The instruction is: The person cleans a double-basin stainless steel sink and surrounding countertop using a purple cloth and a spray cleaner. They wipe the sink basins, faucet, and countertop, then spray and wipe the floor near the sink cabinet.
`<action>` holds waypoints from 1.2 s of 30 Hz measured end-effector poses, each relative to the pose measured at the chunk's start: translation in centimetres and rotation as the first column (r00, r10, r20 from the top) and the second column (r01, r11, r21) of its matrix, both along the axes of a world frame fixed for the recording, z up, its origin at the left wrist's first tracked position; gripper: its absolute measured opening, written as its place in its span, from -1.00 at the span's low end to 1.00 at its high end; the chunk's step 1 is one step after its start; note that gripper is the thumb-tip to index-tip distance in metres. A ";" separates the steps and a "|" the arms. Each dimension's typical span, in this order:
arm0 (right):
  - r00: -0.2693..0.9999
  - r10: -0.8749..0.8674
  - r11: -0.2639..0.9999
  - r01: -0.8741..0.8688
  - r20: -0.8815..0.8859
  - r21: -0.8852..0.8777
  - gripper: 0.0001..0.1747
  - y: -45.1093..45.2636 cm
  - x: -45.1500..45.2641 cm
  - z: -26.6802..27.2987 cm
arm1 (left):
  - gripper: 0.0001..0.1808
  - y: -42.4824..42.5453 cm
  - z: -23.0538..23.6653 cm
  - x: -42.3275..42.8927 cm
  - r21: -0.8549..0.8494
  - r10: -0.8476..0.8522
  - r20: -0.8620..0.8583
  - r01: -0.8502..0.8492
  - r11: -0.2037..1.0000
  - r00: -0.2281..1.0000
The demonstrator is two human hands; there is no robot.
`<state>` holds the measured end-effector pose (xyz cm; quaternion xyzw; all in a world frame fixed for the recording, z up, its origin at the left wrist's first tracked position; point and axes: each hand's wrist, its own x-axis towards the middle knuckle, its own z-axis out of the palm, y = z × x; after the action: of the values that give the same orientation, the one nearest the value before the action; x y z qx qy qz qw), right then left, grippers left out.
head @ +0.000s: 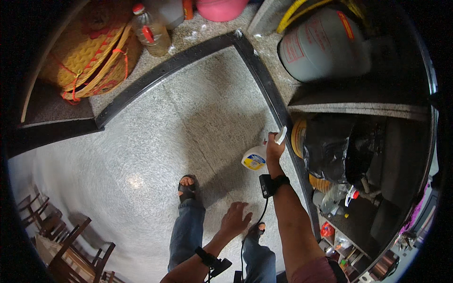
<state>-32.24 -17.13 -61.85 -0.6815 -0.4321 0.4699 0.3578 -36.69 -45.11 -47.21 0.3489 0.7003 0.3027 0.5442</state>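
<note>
Out to the right, my right hand (275,150) grips the neck of a white plastic spray bottle (254,158) with a yellow and blue label. The bottle hangs tilted over the speckled floor (148,148), its white trigger head (281,136) sticking up past my fingers. Part of the neck is hidden by the hand. My left hand (235,219) hovers in front of my legs with its fingers apart, holding nothing. Both wrists carry a strapped black device, and a dark cable runs down from the right one.
A black raised border (262,74) edges the floor. Beyond it stand a woven basket (95,60), an oil bottle (152,33), a pink container (222,9) and a grey gas cylinder (318,46). Shelves with a black plastic bag (325,148) line the right; wooden chairs (70,240) stand lower left.
</note>
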 end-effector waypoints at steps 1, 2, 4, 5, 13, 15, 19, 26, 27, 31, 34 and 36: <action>0.999 0.043 0.999 -0.043 -0.014 0.013 -0.74 -0.6 0.9 -0.5 | -0.53 -0.1 -0.1 0.2 -0.001 -0.009 -0.012 0.009 1.000 1.000; 0.997 0.068 0.998 -0.068 -0.029 -0.004 -0.76 -1.1 1.6 -0.9 | -0.55 -0.1 -0.1 0.3 -0.003 -0.011 -0.007 0.011 1.000 1.000; 0.997 0.028 0.998 -0.032 -0.070 -0.058 -0.81 -2.1 2.6 -1.7 | -0.55 -0.2 -0.2 0.3 -0.042 -0.030 0.020 0.031 0.999 0.999; 0.999 0.039 0.998 -0.040 -0.018 -0.045 -0.82 -2.5 3.0 -2.0 | -0.55 -0.2 -0.2 0.3 -0.042 -0.033 0.019 0.034 0.999 0.999; 0.919 0.393 0.917 -0.392 0.000 0.068 -0.79 -3.8 0.9 0.7 | -0.55 0.2 -0.1 0.7 -0.055 -0.078 0.002 0.078 0.995 0.997; 0.888 0.460 0.884 -0.455 -0.028 0.107 -0.80 -2.8 -0.6 1.9 | -0.54 0.3 0.0 0.7 -0.070 -0.091 0.002 0.091 0.993 0.996; 0.885 0.463 0.846 -0.424 -0.052 0.324 -0.78 1.0 -3.5 2.4 | -0.50 0.3 0.3 0.6 -0.079 -0.102 0.017 0.103 0.992 0.995; 0.878 0.433 0.879 -0.461 0.206 0.118 -0.75 8.2 -8.0 2.5 | -0.49 0.1 0.3 0.6 -0.062 -0.065 0.019 0.067 0.996 0.998; 0.872 0.426 0.890 -0.451 0.241 0.059 -0.75 8.8 -8.3 2.8 | -0.49 0.1 0.2 0.5 -0.072 -0.063 0.022 0.065 0.995 0.998; 0.876 0.477 0.859 -0.482 0.070 0.171 -0.79 8.7 -8.9 3.7 | -0.48 0.2 0.3 0.2 -0.091 -0.055 0.025 0.057 0.994 0.998; 0.818 0.562 0.827 -0.556 -0.118 0.083 -0.81 7.9 -8.8 4.2 | -0.49 0.3 0.5 0.1 -0.109 -0.044 0.025 0.046 0.993 0.999; 0.815 0.566 0.824 -0.559 -0.125 0.090 -0.82 7.5 -9.3 4.2 | -0.49 0.3 0.5 0.1 -0.109 -0.035 0.027 0.037 0.993 0.999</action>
<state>-41.51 -9.63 -57.68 -0.4781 -0.5983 0.5923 0.2503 -36.57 -44.79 -46.72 0.3273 0.7027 0.2583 0.5765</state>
